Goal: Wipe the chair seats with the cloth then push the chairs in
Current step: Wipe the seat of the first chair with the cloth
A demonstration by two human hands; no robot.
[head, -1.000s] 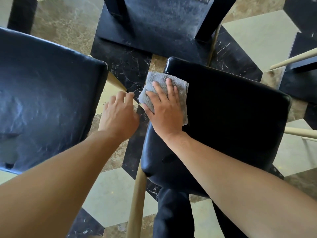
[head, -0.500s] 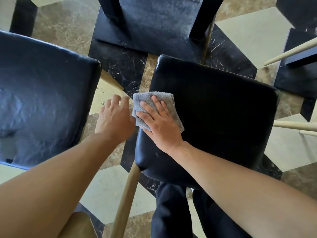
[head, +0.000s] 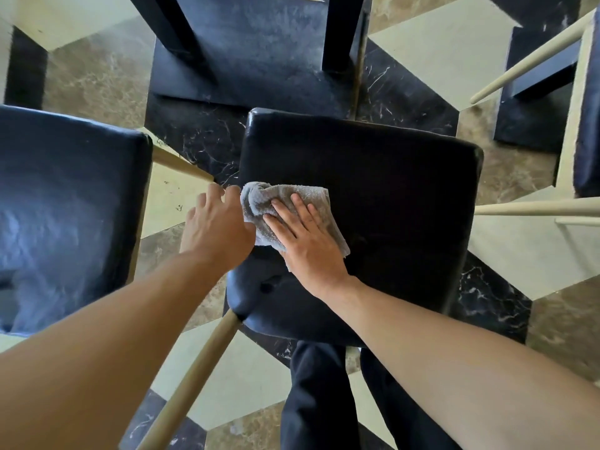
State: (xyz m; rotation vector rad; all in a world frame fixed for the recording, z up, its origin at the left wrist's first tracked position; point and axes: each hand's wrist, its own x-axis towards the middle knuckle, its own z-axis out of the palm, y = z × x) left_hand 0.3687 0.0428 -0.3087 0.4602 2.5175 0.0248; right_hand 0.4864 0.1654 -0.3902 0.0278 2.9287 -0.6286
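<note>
A grey cloth (head: 259, 198) lies on the left part of a black padded chair seat (head: 389, 190) in the middle of the view. My right hand (head: 305, 235) presses flat on the cloth with straight fingers. My left hand (head: 216, 225) hovers at the seat's left edge, fingers loosely bent, its fingertips beside the bunched left end of the cloth. A second black chair seat (head: 65, 206) stands to the left.
A dark table base (head: 259, 53) with two dark legs stands just beyond the middle chair. Pale wooden chair legs (head: 191, 381) angle out near my trousers. Another chair (head: 584, 108) is at the right edge. The floor is patterned marble tile.
My right hand has drawn the cloth back along the seat's left side, from the far corner toward me. The cloth's left end has bunched up. My left hand has moved closer to it.
</note>
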